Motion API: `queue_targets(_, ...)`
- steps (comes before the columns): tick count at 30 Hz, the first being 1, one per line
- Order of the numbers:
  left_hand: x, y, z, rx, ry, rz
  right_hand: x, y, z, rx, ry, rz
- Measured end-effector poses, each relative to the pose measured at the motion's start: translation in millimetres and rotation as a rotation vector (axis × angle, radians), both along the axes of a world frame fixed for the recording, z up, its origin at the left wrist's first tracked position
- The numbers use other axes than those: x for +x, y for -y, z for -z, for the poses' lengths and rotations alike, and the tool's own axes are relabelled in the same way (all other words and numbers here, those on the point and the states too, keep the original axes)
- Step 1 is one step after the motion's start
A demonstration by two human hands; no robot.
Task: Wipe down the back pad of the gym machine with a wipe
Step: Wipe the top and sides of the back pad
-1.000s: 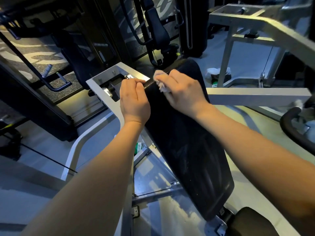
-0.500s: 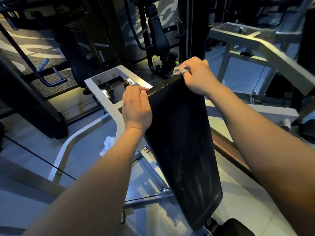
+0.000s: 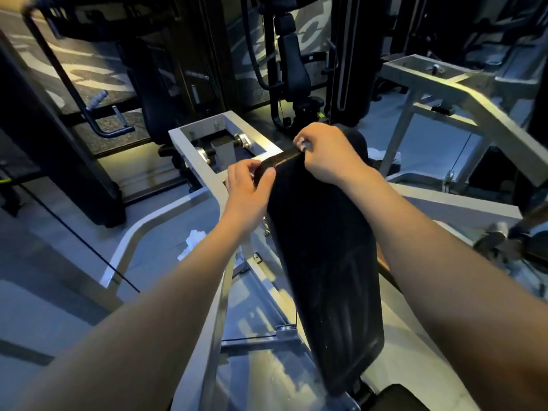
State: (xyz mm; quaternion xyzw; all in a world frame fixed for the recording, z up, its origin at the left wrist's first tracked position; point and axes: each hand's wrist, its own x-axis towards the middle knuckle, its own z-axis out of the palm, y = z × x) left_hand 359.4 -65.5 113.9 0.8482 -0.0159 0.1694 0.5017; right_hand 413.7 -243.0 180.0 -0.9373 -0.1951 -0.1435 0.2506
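The right hand (image 3: 329, 152) is curling over the top edge of the back pad (image 3: 326, 262). Its fingers are closing on the wipe (image 3: 302, 143), of which only a small pale scrap is showing at the fingertips. The left hand (image 3: 249, 188) is gripping the pad's upper left corner, thumb lying across the front face. The pad is leaning back at a tilt, running from the hands down toward the seat cushion (image 3: 394, 396) at the bottom edge.

Just behind the pad's top, a grey metal frame (image 3: 192, 137) is forming an open rectangle with bolts and rollers inside. Both forearms are crossing the foreground and hiding much of the lower tubing. A crumpled white tissue (image 3: 194, 241) is lying on the floor left of the pad. A thin black cable (image 3: 74, 229) is running diagonally across the floor area. Another machine's black padded seat (image 3: 293, 63) is standing farther back, and a second grey frame (image 3: 444, 84) is standing on the right.

The pad is long and narrow with rounded corners, its smooth black upholstery showing faint pale streaks low down. The frames are light grey square tubing.
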Motion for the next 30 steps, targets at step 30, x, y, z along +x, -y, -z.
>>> queue_targets(30,-25.0,-1.6,17.9,-0.032,0.07,-0.031,-7.4,-15.5,-34.9,-0.21,0.005,-0.189)
